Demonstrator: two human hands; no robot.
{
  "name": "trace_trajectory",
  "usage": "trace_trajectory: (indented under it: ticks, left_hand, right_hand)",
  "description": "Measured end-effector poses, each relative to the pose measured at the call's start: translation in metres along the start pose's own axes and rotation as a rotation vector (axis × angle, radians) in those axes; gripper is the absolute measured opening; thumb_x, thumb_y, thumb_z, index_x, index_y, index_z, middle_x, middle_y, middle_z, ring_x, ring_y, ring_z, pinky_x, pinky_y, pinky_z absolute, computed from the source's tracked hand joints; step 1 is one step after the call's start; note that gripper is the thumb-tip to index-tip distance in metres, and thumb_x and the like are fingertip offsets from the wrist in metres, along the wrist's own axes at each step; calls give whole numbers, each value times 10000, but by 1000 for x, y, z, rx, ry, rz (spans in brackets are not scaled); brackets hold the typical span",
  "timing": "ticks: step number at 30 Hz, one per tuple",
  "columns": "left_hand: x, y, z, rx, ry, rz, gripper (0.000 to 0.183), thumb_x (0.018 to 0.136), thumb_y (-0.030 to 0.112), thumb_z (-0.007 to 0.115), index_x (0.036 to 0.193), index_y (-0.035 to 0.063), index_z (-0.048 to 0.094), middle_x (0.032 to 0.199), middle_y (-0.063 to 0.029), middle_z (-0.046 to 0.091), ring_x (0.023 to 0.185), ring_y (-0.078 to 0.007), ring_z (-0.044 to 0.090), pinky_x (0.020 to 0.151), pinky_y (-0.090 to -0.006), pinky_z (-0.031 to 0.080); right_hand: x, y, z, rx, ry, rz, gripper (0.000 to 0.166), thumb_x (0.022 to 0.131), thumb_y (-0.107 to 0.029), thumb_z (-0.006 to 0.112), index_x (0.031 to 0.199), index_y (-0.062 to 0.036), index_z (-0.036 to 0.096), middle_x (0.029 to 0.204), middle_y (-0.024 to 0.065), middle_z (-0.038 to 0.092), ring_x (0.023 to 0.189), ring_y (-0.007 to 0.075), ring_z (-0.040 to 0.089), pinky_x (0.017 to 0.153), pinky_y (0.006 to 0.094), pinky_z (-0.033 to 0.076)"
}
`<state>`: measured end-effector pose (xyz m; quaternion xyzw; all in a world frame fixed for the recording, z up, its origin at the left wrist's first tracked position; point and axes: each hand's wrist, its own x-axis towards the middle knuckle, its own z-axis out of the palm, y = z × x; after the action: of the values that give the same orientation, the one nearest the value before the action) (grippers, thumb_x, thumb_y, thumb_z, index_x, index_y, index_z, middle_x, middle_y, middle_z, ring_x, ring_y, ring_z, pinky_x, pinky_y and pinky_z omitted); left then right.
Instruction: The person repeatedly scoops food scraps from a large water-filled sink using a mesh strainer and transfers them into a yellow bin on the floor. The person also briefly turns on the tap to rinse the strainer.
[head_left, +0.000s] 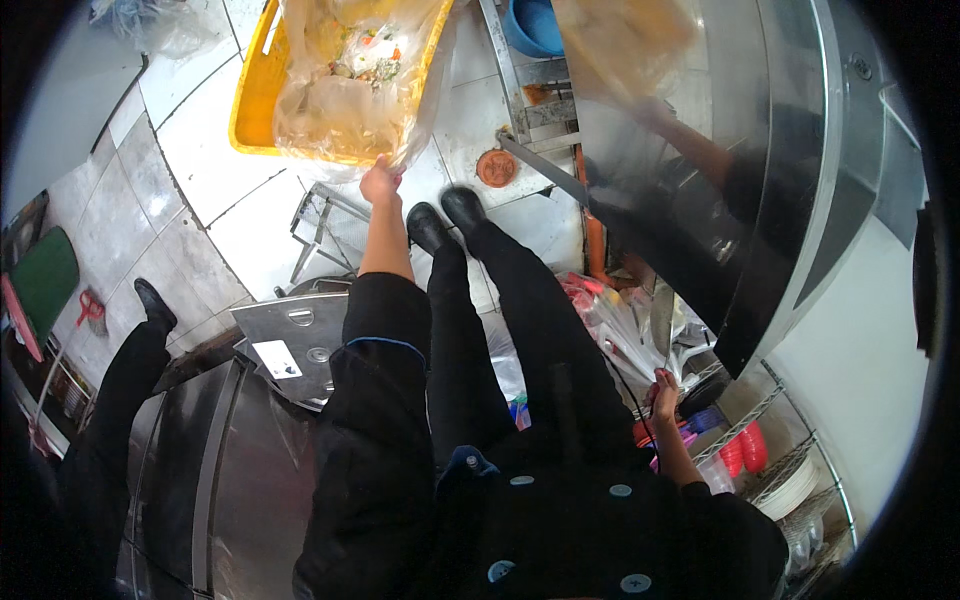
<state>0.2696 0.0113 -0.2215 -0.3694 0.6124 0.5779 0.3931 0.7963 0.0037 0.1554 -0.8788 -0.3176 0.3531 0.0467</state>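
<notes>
My left hand (381, 181) grips the near rim of a yellow plastic crate (251, 124), where a clear plastic liner bag (337, 124) folds over the edge. Food scraps (371, 64) in orange, green and white lie inside the bag. Low at my right side, my right hand (663, 394) is closed around the handle of a long metal utensil (661, 319). Its flat end points away from me; whether it is a knife or a spoon cannot be told.
A steel counter (675, 187) rises on my right, with a blue basin (536, 30) beyond its leg. A wire shelf (739, 424) stands low at right. Left are a metal mesh stand (330, 225) and a steel appliance (292, 330). Another person's leg (124, 382) shows far left.
</notes>
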Motion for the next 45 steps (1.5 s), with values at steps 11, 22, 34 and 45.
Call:
trace_trajectory:
  ticks: [11,22,34,45]
  left_hand:
    - [-68,81,22,-93,149,494,199,670,114,561,567,-29,469,509,-86,473,409,-149,428,389,-280,366]
    - [-114,-170,4,-214,179,-25,196,732,140,555,818,-34,519,770,-118,561,539,-175,537,407,-264,425]
    - [-100,-110,20,930,-240,383,358,683,389,601,571,49,612,511,-90,567,542,-247,578,548,-334,450]
    - [43,-44,-48,304,-291,386,196,717,102,575,896,22,586,891,-129,586,813,-195,561,754,-266,418]
  right_hand:
    - [27,22,-41,102,-19,-163,140,828,-227,473,842,-87,483,423,-20,342,314,80,322,287,223,267]
    - [123,21,-84,-60,-81,-238,189,800,-260,508,798,-72,497,401,-8,363,293,91,341,281,227,284]
    - [89,0,-41,-10,-77,-193,109,835,-206,474,826,-98,475,422,-37,329,301,68,307,270,217,256]
    - [92,-14,8,48,-85,-240,196,818,-232,514,921,-66,500,454,-46,330,337,50,309,296,200,256]
